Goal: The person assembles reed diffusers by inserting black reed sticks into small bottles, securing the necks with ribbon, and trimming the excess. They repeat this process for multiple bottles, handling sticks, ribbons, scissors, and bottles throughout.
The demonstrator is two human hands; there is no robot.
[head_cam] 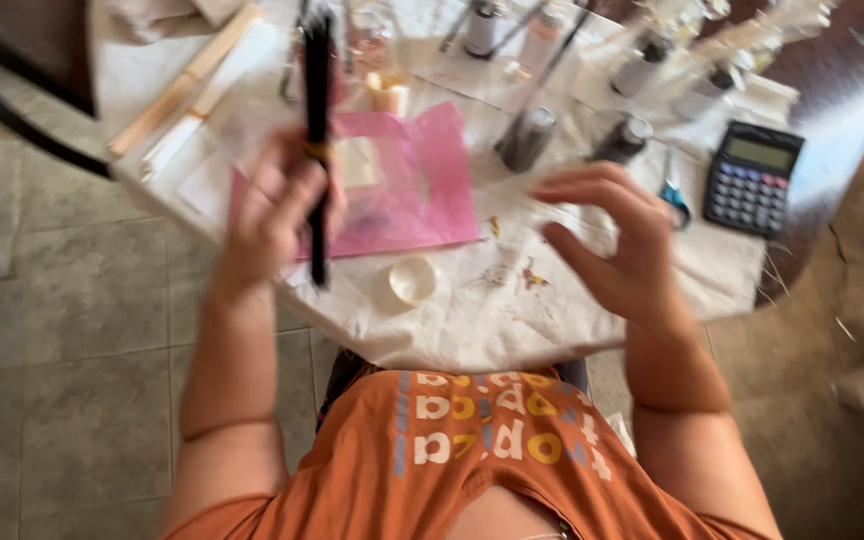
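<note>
Orange shirt [472, 450] at the table [472, 320], a black bundle held up over the pink sheet [422, 185].

Going by that pink sheet: the table's white cover runs under it and off every side; the left hand [277, 215] hovers over its left edge, fingers closed round a bundle of thin black sticks [317, 120] tied with a yellow band, standing upright. Off to the sheet's right the right hand [617, 245] hangs spread and curled, gripping nothing. A calculator [752, 178] lies far right of the sheet, near the table edge. Dark jars [527, 138] stand just past its upper right corner. Below it sits a small clear dish [413, 279]. I'd say a quick swing of the long bundle could knock those jars over, and the blur hints the hands are moving fast.
</note>
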